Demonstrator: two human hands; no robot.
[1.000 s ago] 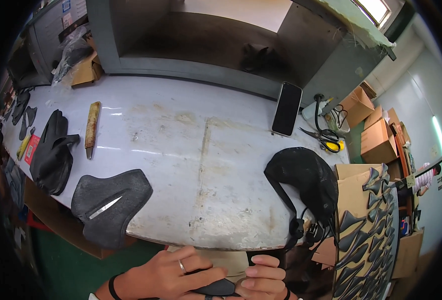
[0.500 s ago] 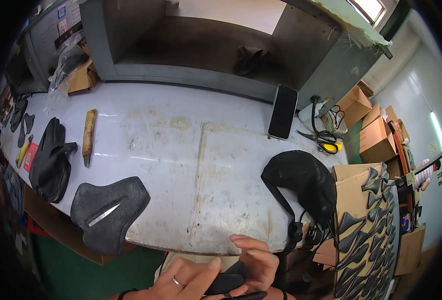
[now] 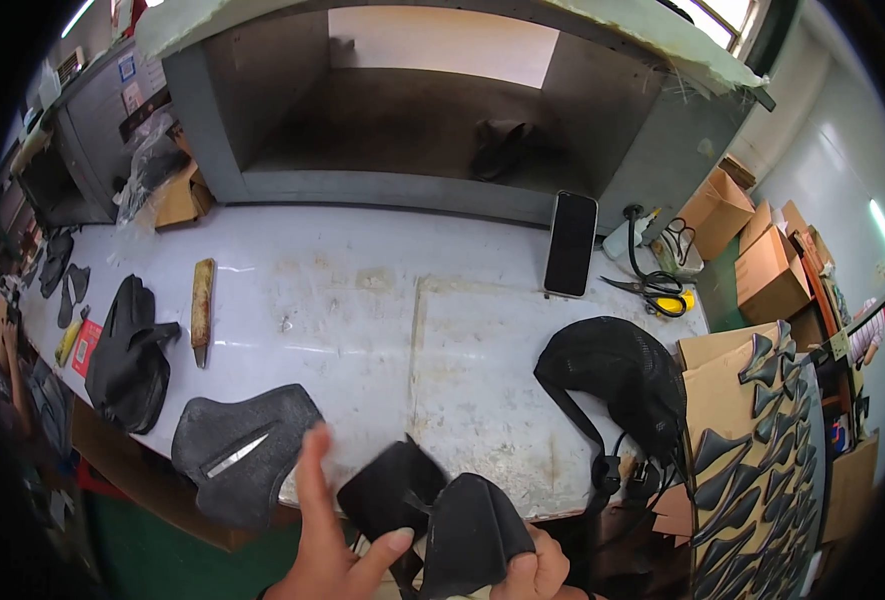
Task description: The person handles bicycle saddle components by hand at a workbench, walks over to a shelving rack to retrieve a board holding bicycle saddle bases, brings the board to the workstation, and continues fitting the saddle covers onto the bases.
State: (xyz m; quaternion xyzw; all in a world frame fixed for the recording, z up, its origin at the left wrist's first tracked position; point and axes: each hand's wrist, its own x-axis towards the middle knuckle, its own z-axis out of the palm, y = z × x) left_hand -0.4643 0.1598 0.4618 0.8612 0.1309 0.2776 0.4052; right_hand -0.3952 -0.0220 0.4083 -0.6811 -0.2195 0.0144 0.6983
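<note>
My right hand point(image 3: 536, 570) pinches the lower right edge of a black shoe upper point(image 3: 470, 535), a leather-like piece with two flaps, held up over the table's near edge. My left hand point(image 3: 332, 540) is beside its left flap, index finger stretched up and slightly blurred, thumb at the flap's lower edge. The other left fingers are mostly hidden. Just left of that hand lies a dark grey shaped pad point(image 3: 247, 420) with a thin metal blade point(image 3: 236, 455) on it. A black bag point(image 3: 617, 385) with straps rests to the right.
A wooden-handled knife point(image 3: 202, 312) and a black boot-like piece point(image 3: 132, 355) lie left. A phone point(image 3: 570, 244) leans by scissors point(image 3: 652, 292) at the back right. Many black wedge-shaped pieces cover a cardboard sheet point(image 3: 707, 395). A grey open shelf point(image 3: 412, 190) stands behind.
Both hands have come up and forward, spreading apart. The shoe upper, mostly covered by my fingers before, now shows its two flaps. The whole view has shifted, with the table lower in it.
</note>
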